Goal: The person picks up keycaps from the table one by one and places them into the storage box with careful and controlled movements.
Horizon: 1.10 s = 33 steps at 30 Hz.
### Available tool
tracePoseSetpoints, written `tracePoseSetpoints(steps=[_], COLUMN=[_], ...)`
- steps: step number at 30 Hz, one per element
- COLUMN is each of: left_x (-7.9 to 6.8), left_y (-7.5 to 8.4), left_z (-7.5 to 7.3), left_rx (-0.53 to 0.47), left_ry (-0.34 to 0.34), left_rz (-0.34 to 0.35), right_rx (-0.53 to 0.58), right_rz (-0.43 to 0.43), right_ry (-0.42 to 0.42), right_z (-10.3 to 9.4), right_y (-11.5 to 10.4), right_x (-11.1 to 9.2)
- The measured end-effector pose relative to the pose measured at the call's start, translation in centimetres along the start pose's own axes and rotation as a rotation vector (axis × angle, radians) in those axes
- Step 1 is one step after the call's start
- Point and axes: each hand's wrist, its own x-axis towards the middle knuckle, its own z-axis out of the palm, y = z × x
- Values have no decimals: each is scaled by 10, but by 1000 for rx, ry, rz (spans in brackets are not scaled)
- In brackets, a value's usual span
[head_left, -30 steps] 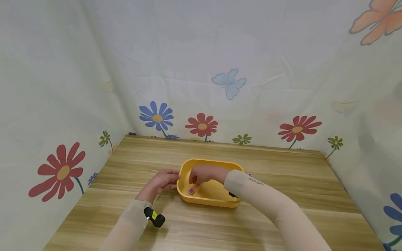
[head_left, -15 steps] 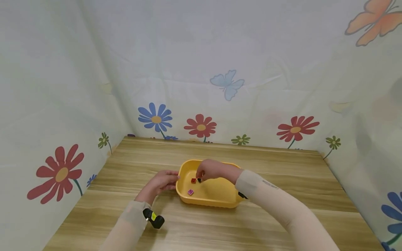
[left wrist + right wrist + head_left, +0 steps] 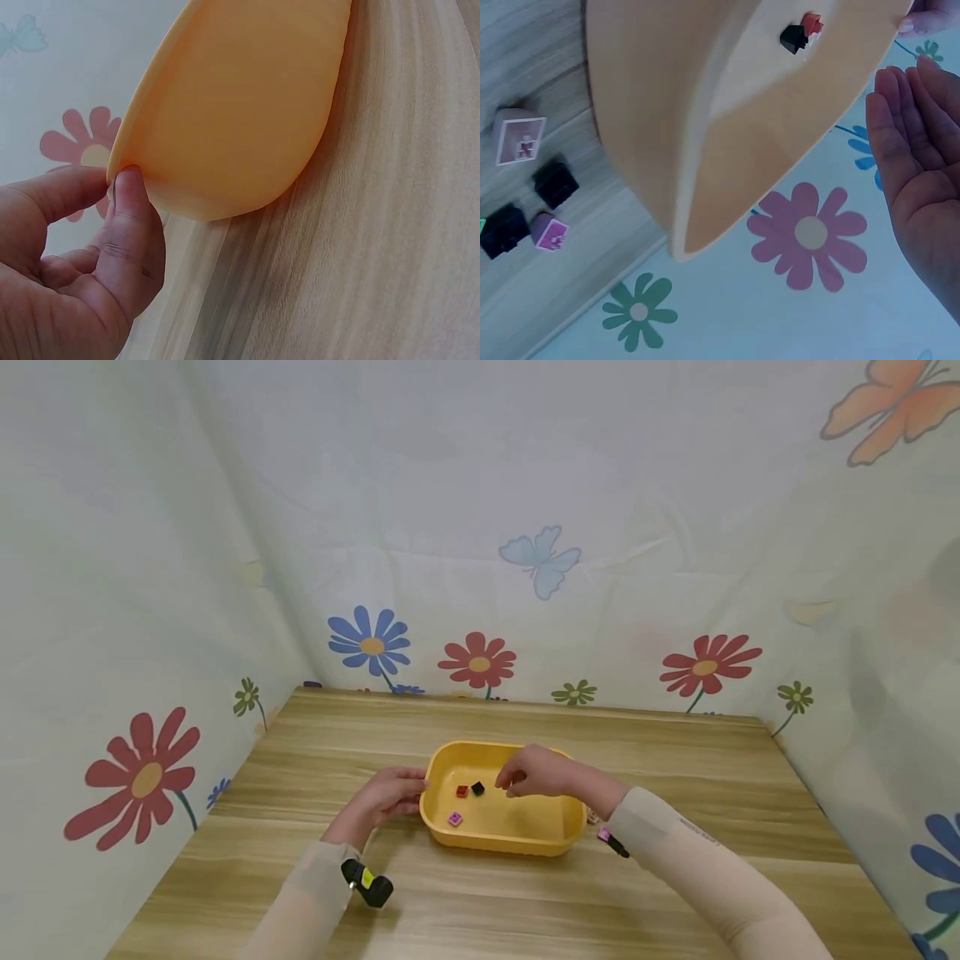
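Observation:
A yellow oblong plastic tub (image 3: 510,843) stands on the table. At its left end my left hand (image 3: 390,793) pinches the rim between thumb and fingers, as the left wrist view shows up close at the tub's wall (image 3: 247,112). My right hand (image 3: 540,770) is over the tub's far right part, its fingers (image 3: 885,112) loosely extended with nothing between them. Inside the tub, toward the left, a small red block (image 3: 462,792) and a small black block (image 3: 477,788) lie side by side. A small pink block (image 3: 455,819) lies nearer the front.
Right of the tub lie several small pieces on the wooden table (image 3: 712,777): a pale hollow one (image 3: 519,137), black ones (image 3: 556,184) and a pink one (image 3: 550,232). Flower-printed cloth (image 3: 420,527) hangs behind and at both sides.
My right hand has let go of the black block beside the red one in the tub. It has moved right and away from them. My left hand stays on the rim.

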Motion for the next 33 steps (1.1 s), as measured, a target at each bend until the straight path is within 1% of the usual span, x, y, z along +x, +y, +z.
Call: tracePoseSetpoints(steps=[1,5,13,15,17,25,33], left_x=[0,-2,0,0,0,0,-1], left_y=[0,1,3,3,3,2,1], left_z=[0,1,1,1,1,0,1], left_rx=[1,8,7,5,7,14,5], left_ry=[3,4,25,27,27,26,24], left_rz=[-2,-2,-22,-25,-26,-21,-24], right_rx=[3,30,100,110,110,142,179], right_rz=[-10,-9,60,87,96,110,138], right_ry=[14,65,156,175,193,249,307], right_z=[0,-3,-8,-9,-10,-11,-10], right_y=[1,7,26,30,33,43,56], right_x=[-4,-20,-50,-57,-64,-88,-108])
